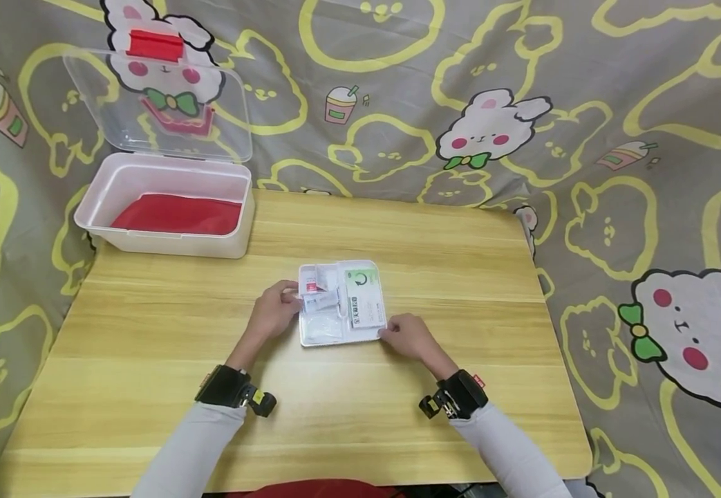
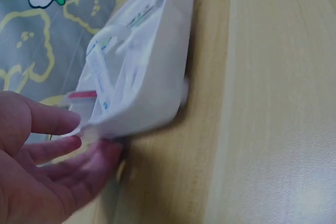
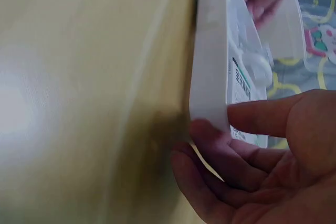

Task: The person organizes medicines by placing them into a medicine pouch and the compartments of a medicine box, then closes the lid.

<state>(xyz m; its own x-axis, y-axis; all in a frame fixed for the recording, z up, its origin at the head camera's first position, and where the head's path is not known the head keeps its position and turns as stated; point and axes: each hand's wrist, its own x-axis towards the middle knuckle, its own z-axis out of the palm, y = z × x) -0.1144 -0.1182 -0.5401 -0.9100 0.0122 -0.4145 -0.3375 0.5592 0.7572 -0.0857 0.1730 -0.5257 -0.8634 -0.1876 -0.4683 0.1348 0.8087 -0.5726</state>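
A shallow white compartmented tray [image 1: 339, 342] is held by both hands over the middle of the wooden table. My left hand [image 1: 274, 309] pinches its left rim; in the left wrist view the thumb lies on the rim and fingers reach beneath. At the near right corner, my right hand [image 1: 411, 337] pinches the tray wall [image 3: 210, 66] between thumb and fingers. Inside on the right lies a green-and-white medicine box [image 1: 365, 308] with printed characters. On the left sit small white packets [image 1: 321, 301], one with red print [image 1: 312, 285], and a clear bag [image 1: 321, 328].
A translucent plastic box [image 1: 180, 243] stands at the table's back left, its clear lid [image 1: 105, 111] raised and something red [image 1: 180, 216] inside. Behind and beside the wooden table [image 1: 460, 263] hangs a grey patterned curtain [image 1: 391, 166].
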